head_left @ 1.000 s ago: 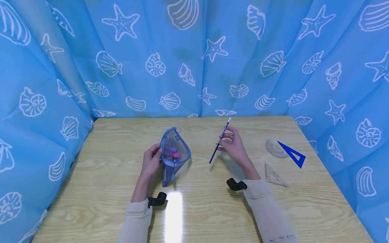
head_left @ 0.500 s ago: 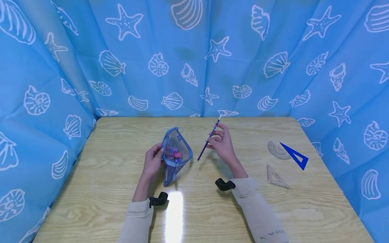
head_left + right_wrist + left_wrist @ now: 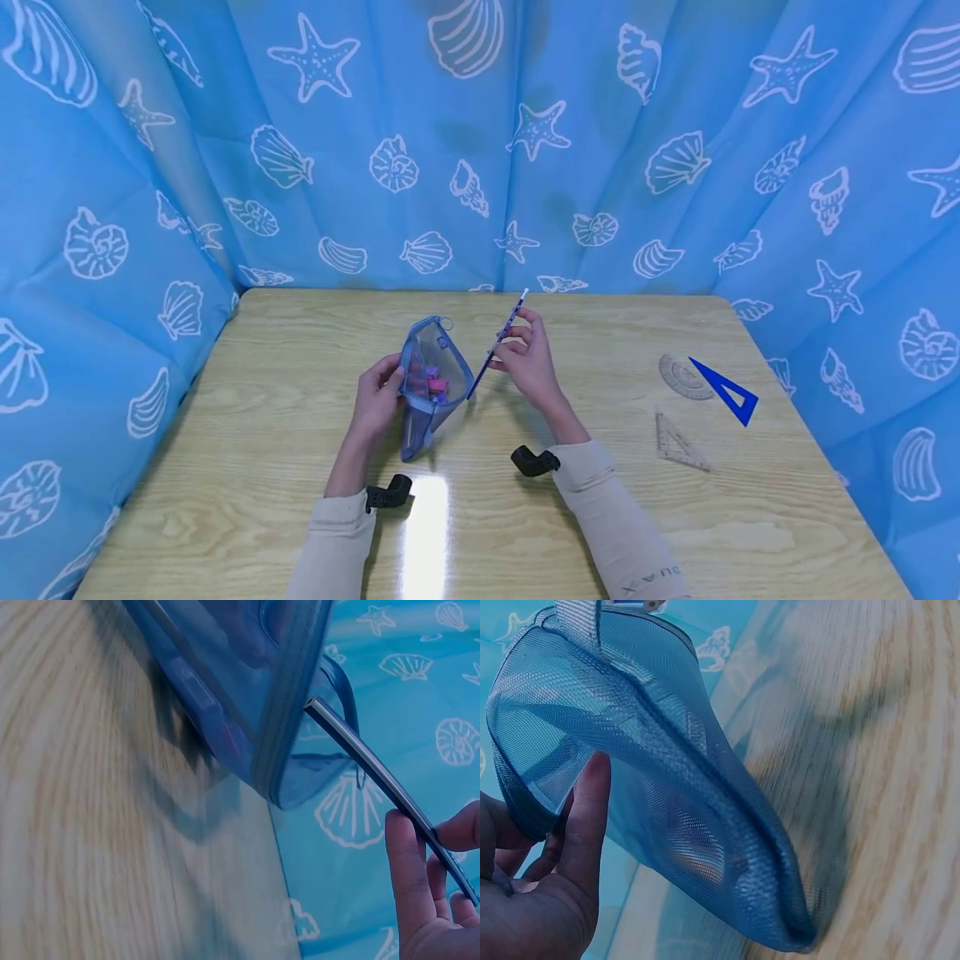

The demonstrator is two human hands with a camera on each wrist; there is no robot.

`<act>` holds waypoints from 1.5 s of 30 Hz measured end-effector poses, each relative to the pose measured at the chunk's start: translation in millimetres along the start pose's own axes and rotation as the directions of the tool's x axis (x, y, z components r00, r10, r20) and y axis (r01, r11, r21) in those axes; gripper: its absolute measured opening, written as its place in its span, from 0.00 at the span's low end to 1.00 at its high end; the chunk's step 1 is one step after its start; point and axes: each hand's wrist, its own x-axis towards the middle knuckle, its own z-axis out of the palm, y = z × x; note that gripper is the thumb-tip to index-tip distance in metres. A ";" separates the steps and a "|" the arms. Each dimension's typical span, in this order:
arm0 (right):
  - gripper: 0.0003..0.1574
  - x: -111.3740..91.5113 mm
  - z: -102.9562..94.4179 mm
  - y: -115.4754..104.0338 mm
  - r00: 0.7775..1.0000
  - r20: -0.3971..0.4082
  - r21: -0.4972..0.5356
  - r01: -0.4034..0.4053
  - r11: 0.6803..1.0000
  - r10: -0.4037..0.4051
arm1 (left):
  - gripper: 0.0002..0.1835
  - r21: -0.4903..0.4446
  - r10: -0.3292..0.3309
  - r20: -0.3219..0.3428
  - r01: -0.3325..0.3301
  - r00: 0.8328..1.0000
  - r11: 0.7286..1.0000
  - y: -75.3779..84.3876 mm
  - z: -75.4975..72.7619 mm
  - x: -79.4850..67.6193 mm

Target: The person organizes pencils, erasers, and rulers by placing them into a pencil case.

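In the head view, the left forearm reaches forward, and the left hand (image 3: 378,396) clamps its fingers on the side of the open blue pouch (image 3: 453,367), which is tilted above the worktop (image 3: 262,433); pink and purple pieces (image 3: 437,385) lie inside. The right forearm slants inward, and the right hand (image 3: 528,362) pinches a slanting blue pencil (image 3: 483,369), its lower end at the pouch's right corner; whether they touch is unclear.

In the left wrist view, thumb and fingers grip the pouch's edge.

In the right wrist view, fingers and thumb pinch the pencil, its far end near the pouch's zip edge.
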 end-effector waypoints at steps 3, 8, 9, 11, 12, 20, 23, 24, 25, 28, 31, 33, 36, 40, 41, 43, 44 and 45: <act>0.39 -0.9 5.2 1.7 1.000 0.002 0.001 0.005 1.000 -0.005 | 0.17 0.000 0.004 0.003 -0.004 1.000 1.000 0.2 -0.1 -0.1; 0.39 -1.1 11.7 2.9 1.000 -0.005 -0.002 0.006 1.000 -0.006 | 0.17 -0.006 0.009 0.001 -0.009 1.000 1.000 -0.3 -1.1 -0.1; 0.39 -0.7 12.4 2.9 1.000 -0.009 -0.003 0.008 1.000 -0.008 | 0.17 -0.005 0.011 0.002 -0.011 1.000 1.000 -0.3 -1.4 -0.1; 0.40 0.0 13.6 2.5 1.000 -0.019 -0.004 0.015 1.000 -0.015 | 0.17 -0.006 0.015 0.001 -0.015 1.000 1.000 -0.4 -1.5 0.1; 0.40 0.2 14.0 2.0 1.000 -0.022 -0.004 0.020 1.000 -0.020 | 0.17 -0.006 0.018 0.003 -0.018 1.000 1.000 -0.5 -1.5 0.3; 0.40 2.4 16.4 -0.4 0.999 -0.023 0.010 0.026 1.000 -0.026 | 0.17 0.002 0.022 0.007 -0.022 1.000 1.000 -0.4 -1.5 1.5; 0.41 3.7 17.9 -1.1 0.999 -0.035 0.021 0.030 0.999 -0.029 | 0.17 0.000 0.022 0.006 -0.022 1.000 1.000 0.1 -1.0 1.9; 0.41 4.0 18.3 -1.4 0.999 -0.038 0.019 0.031 0.999 -0.030 | 0.17 0.002 0.024 0.009 -0.024 1.000 1.000 -0.1 -0.7 2.1; 0.41 3.9 19.1 -2.0 0.999 -0.039 0.016 0.031 0.999 -0.030 | 0.17 0.006 0.026 0.012 -0.026 1.000 1.000 -0.1 -0.6 2.0; 0.41 2.3 24.4 -3.2 0.999 -0.026 -0.001 0.023 1.000 -0.023 | 0.18 0.012 0.027 0.023 -0.027 0.999 1.000 0.0 -0.4 1.3; 0.40 -0.4 32.6 -3.5 1.000 0.012 -0.021 0.005 1.000 -0.005 | 0.18 0.018 0.020 0.018 -0.021 1.000 1.000 0.2 -0.7 1.3; 0.40 -1.4 37.7 -3.1 0.999 0.033 -0.034 -0.004 0.999 0.005 | 0.18 0.012 0.015 0.017 -0.015 1.000 1.000 0.8 -0.5 1.6; 0.40 -2.0 42.6 -3.4 0.998 0.052 -0.042 -0.016 0.999 0.018 | 0.17 0.015 0.013 0.021 -0.013 1.000 1.000 1.9 0.2 2.1; 0.42 -3.1 46.6 -4.0 0.995 0.082 -0.056 -0.047 0.997 0.052 | 0.17 0.015 0.019 0.027 -0.020 0.999 1.000 3.1 1.3 1.3; 0.42 -3.6 47.4 -3.8 0.994 0.094 -0.060 -0.057 0.997 0.062 | 0.17 0.015 0.020 0.028 -0.021 0.999 1.000 3.2 1.5 1.2; 0.43 -4.5 49.3 -3.8 0.990 0.115 -0.075 -0.068 0.995 0.077 | 0.17 0.015 0.022 0.024 -0.023 0.999 1.000 3.0 1.8 0.9; 0.42 -4.7 50.2 -3.6 0.989 0.125 -0.079 -0.073 0.994 0.083 | 0.17 0.013 0.022 0.023 -0.022 1.000 1.000 2.8 2.0 1.0; 0.42 -5.1 51.2 -3.4 0.987 0.133 -0.082 -0.076 0.994 0.086 | 0.17 0.012 0.024 0.023 -0.025 0.999 1.000 2.7 2.3 1.2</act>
